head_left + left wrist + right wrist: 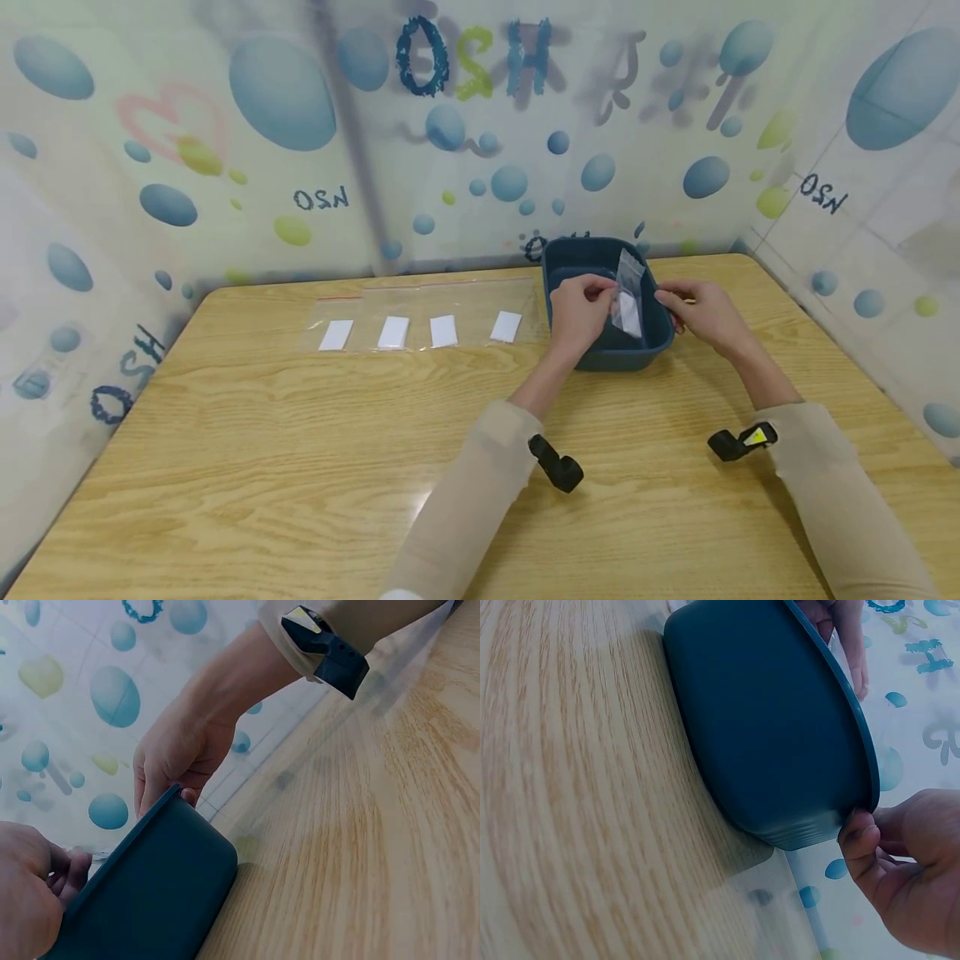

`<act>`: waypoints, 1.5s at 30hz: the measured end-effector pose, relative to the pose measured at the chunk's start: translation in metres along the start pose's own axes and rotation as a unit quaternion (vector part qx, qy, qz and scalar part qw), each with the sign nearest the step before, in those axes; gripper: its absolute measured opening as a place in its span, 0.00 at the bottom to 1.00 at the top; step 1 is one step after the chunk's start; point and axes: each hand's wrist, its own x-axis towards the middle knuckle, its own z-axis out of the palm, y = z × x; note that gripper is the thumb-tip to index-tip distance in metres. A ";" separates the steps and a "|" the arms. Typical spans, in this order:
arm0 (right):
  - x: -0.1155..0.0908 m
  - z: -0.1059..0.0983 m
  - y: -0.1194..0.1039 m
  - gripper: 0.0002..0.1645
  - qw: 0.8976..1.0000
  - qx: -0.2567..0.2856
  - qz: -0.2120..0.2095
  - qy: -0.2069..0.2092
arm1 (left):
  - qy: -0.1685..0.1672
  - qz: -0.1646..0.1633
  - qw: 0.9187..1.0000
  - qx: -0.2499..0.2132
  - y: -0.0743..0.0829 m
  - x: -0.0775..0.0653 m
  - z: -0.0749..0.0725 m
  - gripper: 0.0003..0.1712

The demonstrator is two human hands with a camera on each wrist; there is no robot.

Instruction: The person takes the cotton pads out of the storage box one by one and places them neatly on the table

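A dark blue plastic bin (615, 360) stands on the table near the back wall. Over its opening my left hand (581, 312) pinches the edge of a small clear zip bag (628, 292), which hangs tilted and has something white inside. My right hand (701, 312) holds the bin's right rim between thumb and fingers. The right wrist view shows that right hand (922, 859) at the rim's corner, close to the bin wall (765, 727). In the left wrist view the bin's side hides most of the bag, and the left hand (30, 892) is partly cut off.
Several flat clear zip bags (472, 296) lie in a row left of the bin, with white cards (442, 331) in them. The wooden table (300, 467) runs back to a wall sheet (465, 217) printed with bubbles and letters. Dark wrist cameras (557, 464) sit on both sleeves.
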 end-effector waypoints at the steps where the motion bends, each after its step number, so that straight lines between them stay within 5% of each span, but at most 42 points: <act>1: 0.000 0.000 0.000 0.26 1.000 -0.001 0.001 0.000 | 0.001 0.002 1.000 -0.008 0.000 -0.001 -0.001 0.06; 15: -0.001 0.001 0.000 0.26 1.000 0.006 0.001 0.004 | -0.008 0.013 0.991 -0.130 0.000 -0.015 -0.013 0.06; 37: -0.002 0.001 0.000 0.25 1.000 0.008 -0.009 -0.001 | -0.003 -0.071 0.971 -0.230 -0.001 -0.026 -0.042 0.08; 45: -0.002 0.001 0.002 0.26 1.000 0.007 -0.011 0.000 | -0.005 -0.079 0.962 -0.263 0.000 -0.029 -0.055 0.08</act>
